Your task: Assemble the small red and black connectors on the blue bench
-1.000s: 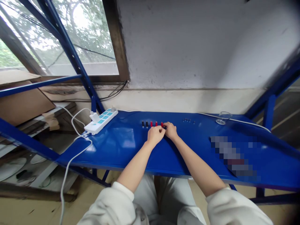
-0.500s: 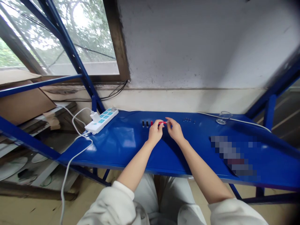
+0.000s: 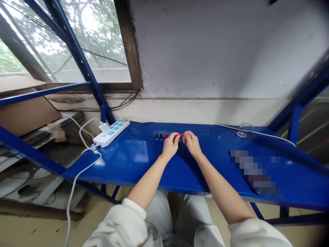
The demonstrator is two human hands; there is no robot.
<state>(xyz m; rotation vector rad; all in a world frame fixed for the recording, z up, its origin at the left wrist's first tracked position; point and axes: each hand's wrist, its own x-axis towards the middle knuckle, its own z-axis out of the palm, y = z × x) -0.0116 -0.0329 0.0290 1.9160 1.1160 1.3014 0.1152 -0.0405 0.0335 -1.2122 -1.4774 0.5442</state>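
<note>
Over the blue table, my left hand (image 3: 170, 145) is closed round a slim red tube (image 3: 179, 135), which lies roughly level and points to the right. My right hand (image 3: 192, 143) is closed too, its fingertips pinched at the tube's right end; whatever small part sits between those fingertips is hidden. Just left of my left hand stand two short black cylinders (image 3: 161, 136) and a short red cylinder (image 3: 166, 136), in a row. To the right of my right hand lie several tiny dark pieces (image 3: 206, 132), too small to name.
A white power strip (image 3: 111, 133) with a plug and cable lies at the table's left end. A clear glass (image 3: 244, 130) stands at the back right, by a white cable. A blurred-out dark object (image 3: 253, 171) lies front right. Blue frame posts (image 3: 295, 123) flank the table.
The fingers of my right hand have curled in round the right end of the red tube, where the index finger was stretched out before. My left hand has kept its hold.
</note>
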